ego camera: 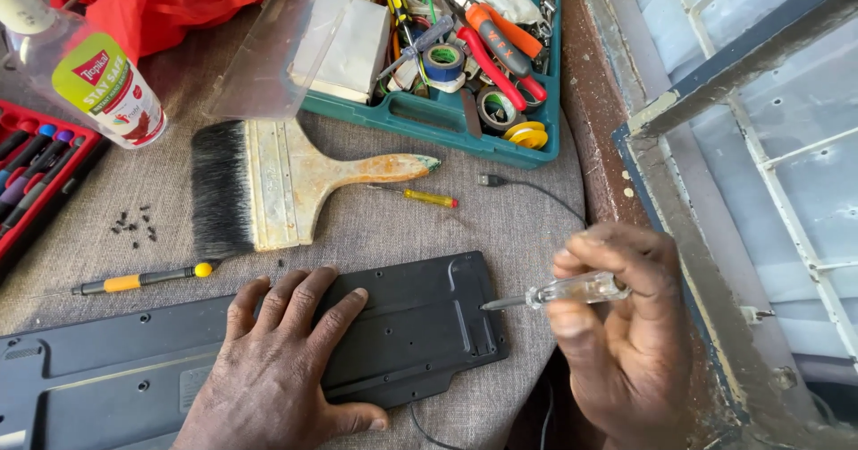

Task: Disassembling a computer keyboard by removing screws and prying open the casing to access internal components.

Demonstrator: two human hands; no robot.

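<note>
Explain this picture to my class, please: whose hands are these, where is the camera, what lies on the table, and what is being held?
There is no machine here: the single picture comes from a camera worn on a person's head, looking down at their own two bare hands. The left hand lies flat on a black keyboard turned underside up on a grey cloth-covered table. The right hand holds a screwdriver with a clear handle, its tip pointing at the keyboard's edge. Behind lie a wide worn paintbrush, two small yellow-handled screwdrivers, some tiny black screws, a clear bottle and a green toolbox crammed with tape rolls and tools.
</note>
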